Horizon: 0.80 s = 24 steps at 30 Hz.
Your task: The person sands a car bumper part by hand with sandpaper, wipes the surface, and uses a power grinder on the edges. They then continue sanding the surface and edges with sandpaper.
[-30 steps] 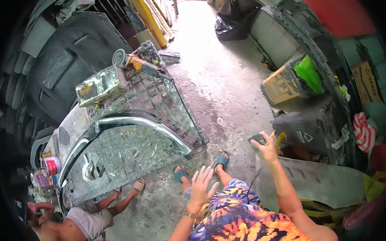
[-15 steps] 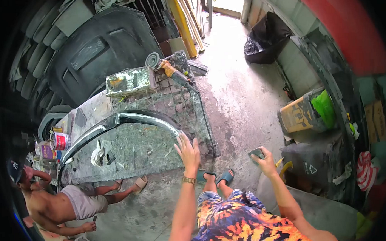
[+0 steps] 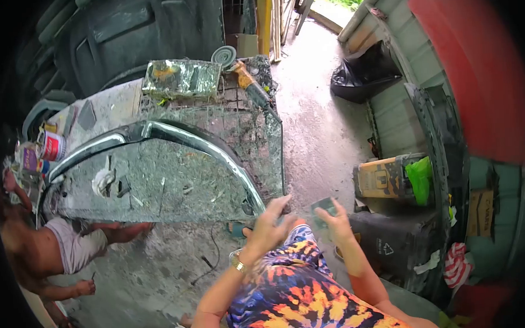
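Observation:
My left hand (image 3: 270,227), with a gold watch on its wrist, is raised by the near right end of a curved black fender flare (image 3: 206,144). Its fingers are apart and slightly blurred, and nothing shows in them. Pale sanded streaks run along the flare, which arches across the worktable (image 3: 176,197). To the right, off the table's corner, my right hand (image 3: 337,222) grips a flat grey-green sanding block (image 3: 321,209) between thumb and fingers. Motion smears the block's outline.
An angle grinder (image 3: 250,85) and a tape-wrapped box (image 3: 182,79) lie at the table's back. Paint cans (image 3: 52,145) and a crumpled white rag (image 3: 104,181) are leftward. Another person (image 3: 40,244) is at the left. A yellow-black container (image 3: 386,178) stands right.
My left hand has come off the flare's top surface and moved right and down toward my body. My right hand has moved left with the sanding block, closer to the left. The view has turned.

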### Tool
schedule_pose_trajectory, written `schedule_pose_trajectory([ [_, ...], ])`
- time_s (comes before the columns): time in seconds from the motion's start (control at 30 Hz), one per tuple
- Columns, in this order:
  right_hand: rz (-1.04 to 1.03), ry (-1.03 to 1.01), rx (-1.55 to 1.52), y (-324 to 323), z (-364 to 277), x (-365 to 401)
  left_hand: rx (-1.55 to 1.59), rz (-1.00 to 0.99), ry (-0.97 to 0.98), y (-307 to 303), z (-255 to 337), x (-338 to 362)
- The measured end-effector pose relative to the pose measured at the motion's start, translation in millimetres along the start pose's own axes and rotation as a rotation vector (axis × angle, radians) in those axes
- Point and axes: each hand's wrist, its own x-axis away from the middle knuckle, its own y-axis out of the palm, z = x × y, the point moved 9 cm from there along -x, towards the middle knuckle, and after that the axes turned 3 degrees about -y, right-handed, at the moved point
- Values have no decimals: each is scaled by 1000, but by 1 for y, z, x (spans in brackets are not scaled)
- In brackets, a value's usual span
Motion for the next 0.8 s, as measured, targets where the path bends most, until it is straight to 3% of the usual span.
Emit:
schedule_pose_trajectory([
  [0.07, -213, 36, -35, 44, -5, -3, -148, 19, 165, 16, 29, 2],
  [0.2, -408, 165, -19, 72, 5, -35, -254, 8, 147, 31, 19, -17],
  [0.3, -543, 411, 22, 81, 4, -69, -173, 224, 16, 20, 11, -40],
  [0.47, -609, 701, -5, 78, -7, -109, -286, 358, -96, 25, 21, -77],
  [0.5, -646, 805, -78, 77, 0, -114, -316, 446, -136, 24, 15, -82],
  [0.6, -746, 831, 39, 65, 20, -134, -355, 654, -180, 24, 13, -89],
  [0.63, -827, 960, 26, 63, 16, -132, -295, 785, -173, 17, 17, -86],
  [0.67, -857, 959, 44, 65, 12, -132, -239, 915, -156, 10, 20, -80],
  [0.73, -1030, 521, 145, 86, -26, -139, -262, 1056, -126, 3, 26, -71],
  [0.8, -1095, 406, 244, 82, -50, -151, -292, 1146, -85, -2, 38, -60],
])
